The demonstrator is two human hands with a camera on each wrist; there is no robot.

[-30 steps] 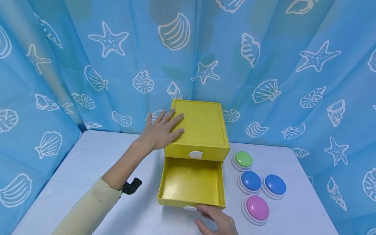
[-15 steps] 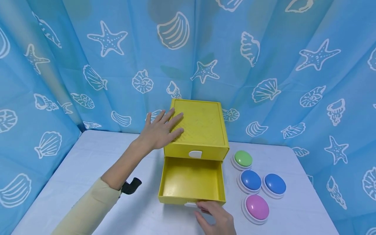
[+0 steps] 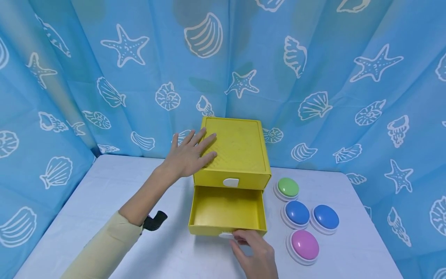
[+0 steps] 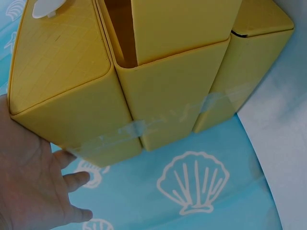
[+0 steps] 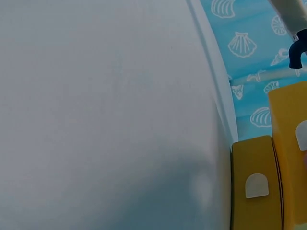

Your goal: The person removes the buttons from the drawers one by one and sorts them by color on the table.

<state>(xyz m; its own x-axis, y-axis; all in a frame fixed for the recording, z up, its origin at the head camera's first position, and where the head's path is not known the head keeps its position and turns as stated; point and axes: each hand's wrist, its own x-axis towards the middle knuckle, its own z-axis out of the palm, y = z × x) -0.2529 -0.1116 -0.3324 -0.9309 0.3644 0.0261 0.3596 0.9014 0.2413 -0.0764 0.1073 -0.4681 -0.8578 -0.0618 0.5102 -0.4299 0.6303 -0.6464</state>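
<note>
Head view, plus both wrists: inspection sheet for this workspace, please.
Surface: white table.
Job's things: yellow cabinet, middle drawer standing open.
Clutter: green dome, two blue domes, pink dome, all right of the cabinet.
Hands: left hand spread on the cabinet's top, at its left edge; right hand at the drawer's handle, grip unclear.
Cables: nothing seen.
Surroundings: blue curtain with shell-and-starfish print.

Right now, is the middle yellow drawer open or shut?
Open. The middle drawer sticks out past the top drawer, and its inside shows.
</note>
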